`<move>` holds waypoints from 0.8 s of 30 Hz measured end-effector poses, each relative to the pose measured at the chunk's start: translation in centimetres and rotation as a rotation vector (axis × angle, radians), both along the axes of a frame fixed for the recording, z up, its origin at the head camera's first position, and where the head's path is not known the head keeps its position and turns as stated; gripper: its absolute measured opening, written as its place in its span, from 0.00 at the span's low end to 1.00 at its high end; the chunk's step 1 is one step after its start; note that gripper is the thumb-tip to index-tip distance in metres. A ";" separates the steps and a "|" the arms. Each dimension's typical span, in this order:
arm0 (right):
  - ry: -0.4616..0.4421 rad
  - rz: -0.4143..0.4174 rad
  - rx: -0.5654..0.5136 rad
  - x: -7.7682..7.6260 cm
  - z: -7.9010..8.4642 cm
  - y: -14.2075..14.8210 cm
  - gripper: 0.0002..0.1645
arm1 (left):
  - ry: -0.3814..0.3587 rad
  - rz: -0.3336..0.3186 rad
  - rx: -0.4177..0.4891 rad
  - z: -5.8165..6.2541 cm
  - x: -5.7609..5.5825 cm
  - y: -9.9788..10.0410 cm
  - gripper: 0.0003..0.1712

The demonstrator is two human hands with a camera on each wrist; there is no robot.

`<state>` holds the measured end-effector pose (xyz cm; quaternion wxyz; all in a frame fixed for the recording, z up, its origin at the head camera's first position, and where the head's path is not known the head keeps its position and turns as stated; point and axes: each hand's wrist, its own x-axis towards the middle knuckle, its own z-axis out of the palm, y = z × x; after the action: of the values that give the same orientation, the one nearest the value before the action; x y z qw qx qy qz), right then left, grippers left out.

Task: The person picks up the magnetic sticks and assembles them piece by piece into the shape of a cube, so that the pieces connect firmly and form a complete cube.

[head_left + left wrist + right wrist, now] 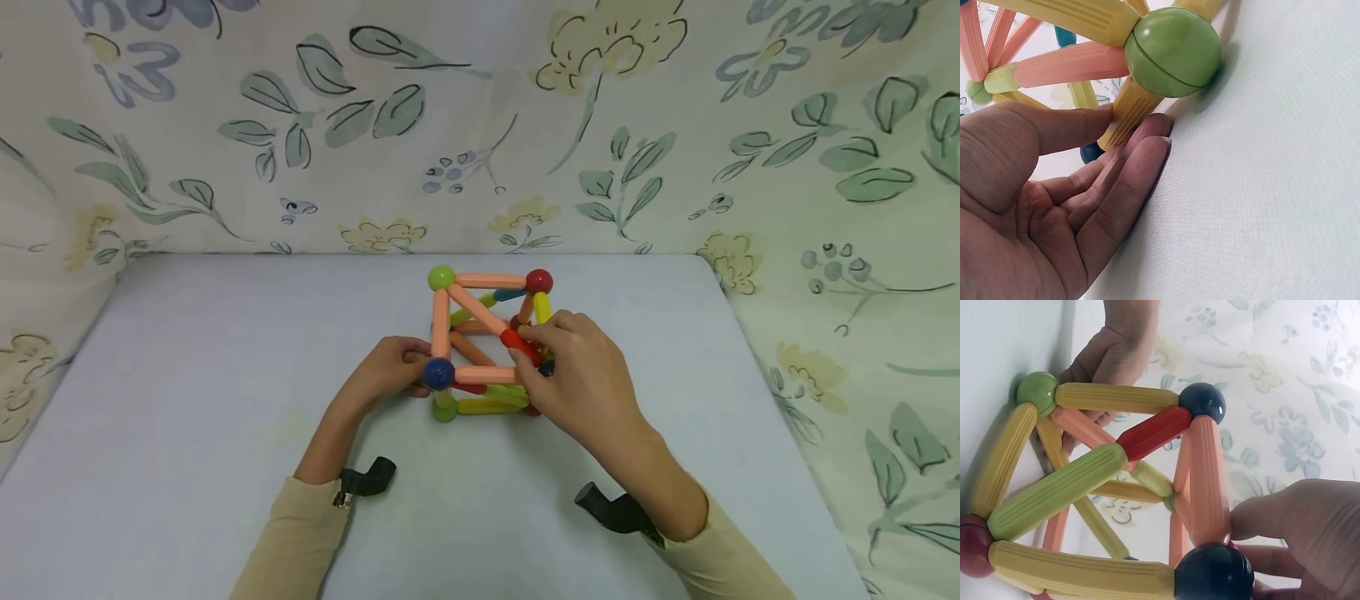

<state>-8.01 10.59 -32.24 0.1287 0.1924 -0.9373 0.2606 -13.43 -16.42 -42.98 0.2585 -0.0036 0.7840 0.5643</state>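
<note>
A cube-like frame of colored rods and balls stands on the table between both hands. At its left side, my left hand pinches a short yellow rod beside a green ball, as the left wrist view shows. My right hand pinches a red rod between thumb and forefinger. That rod lines up with a salmon rod, crossing the top from the far-left green ball. The right hand hides the near-right top corner in the head view; a dark blue ball shows there in the right wrist view.
The white table spreads out around the frame. Behind and to the right hangs a floral cloth. Black wrist cameras sit on both forearms, low over the table.
</note>
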 end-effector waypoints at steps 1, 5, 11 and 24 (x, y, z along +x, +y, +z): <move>-0.006 0.002 -0.006 0.0 0.0 0.0 0.15 | -0.001 0.001 -0.005 0.0 0.0 0.0 0.21; -0.037 0.005 -0.024 0.0 0.1 -0.1 0.14 | -0.001 0.001 -0.007 0.0 0.1 -0.1 0.22; -0.047 -0.008 -0.065 0.3 0.1 0.2 0.13 | 0.001 -0.011 -0.002 0.1 0.3 -0.1 0.24; -0.243 -0.117 -0.513 -4.2 -6.0 5.2 0.19 | 0.019 0.019 -0.003 0.0 0.2 0.1 0.23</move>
<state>-12.18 15.76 -38.21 0.0747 0.0665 -0.8588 0.5024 -13.24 -16.32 -42.94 0.2455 -0.0059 0.7872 0.5656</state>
